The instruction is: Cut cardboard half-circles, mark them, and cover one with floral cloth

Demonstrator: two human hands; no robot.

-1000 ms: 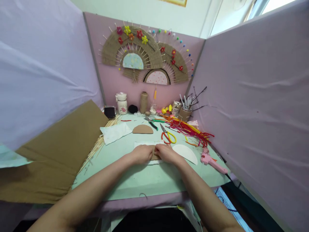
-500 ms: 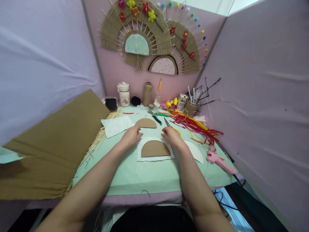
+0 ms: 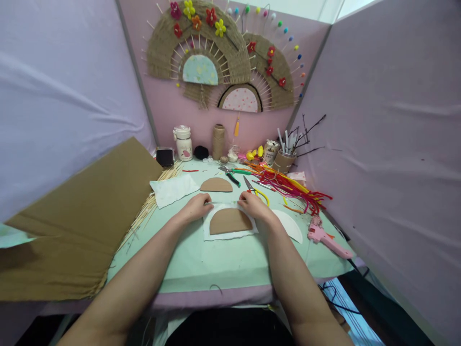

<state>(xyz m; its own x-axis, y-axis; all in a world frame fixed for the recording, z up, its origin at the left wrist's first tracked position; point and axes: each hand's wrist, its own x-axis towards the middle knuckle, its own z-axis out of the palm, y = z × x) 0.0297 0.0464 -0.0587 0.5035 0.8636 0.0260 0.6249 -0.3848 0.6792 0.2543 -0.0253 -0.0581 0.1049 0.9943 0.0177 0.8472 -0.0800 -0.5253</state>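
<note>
A white piece of fabric (image 3: 230,237) lies in front of me with a brown cardboard half-circle (image 3: 231,222) on top of it. My left hand (image 3: 197,206) pinches the fabric's far left corner. At the far right corner, my right hand (image 3: 253,204) pinches the same fabric. Its far edge is lifted a little between my fingers. A second cardboard half-circle (image 3: 216,185) rests just beyond my hands. Partly behind my right wrist is a white half-circle piece (image 3: 290,226). Scissors with yellow handles (image 3: 262,196) lie just past my right hand.
Another fabric piece (image 3: 174,190) is at the left, by thin sticks (image 3: 146,211) and a big cardboard sheet (image 3: 82,216). Pliers (image 3: 234,179), red and yellow pipe cleaners (image 3: 298,192) and a pink glue gun (image 3: 329,242) lie right. A twine spool (image 3: 218,142) stands behind.
My fingers have closed on the far corners of the white fabric and raised its far edge slightly. The cardboard half-circle stays on the fabric. The whole view has shifted slightly.
</note>
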